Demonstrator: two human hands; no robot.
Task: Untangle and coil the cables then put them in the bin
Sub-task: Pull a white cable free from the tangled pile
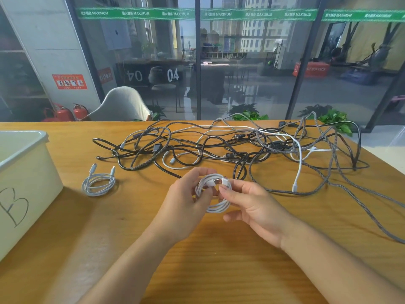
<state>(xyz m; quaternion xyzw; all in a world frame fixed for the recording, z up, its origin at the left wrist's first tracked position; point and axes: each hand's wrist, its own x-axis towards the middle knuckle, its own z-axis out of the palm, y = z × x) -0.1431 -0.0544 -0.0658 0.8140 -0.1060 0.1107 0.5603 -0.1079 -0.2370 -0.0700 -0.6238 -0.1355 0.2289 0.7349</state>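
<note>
Both hands hold a small white cable coil [217, 206] above the middle of the wooden table [197, 260]. My left hand [186, 202] grips the coil's left side with curled fingers. My right hand [252, 207] pinches the coil's upper right, where a white plug sticks up. A second coiled white cable [98, 183] lies flat on the table to the left. A tangle of black, white and braided grey cables [241, 148] spreads across the far half of the table. The cream bin [24, 185], marked with a "B", stands at the left edge.
A braided grey cable [361, 207] trails along the table's right side toward the near edge. Behind the table's far edge are a pale chair [122, 106], green plants [335, 119] and a glass wall.
</note>
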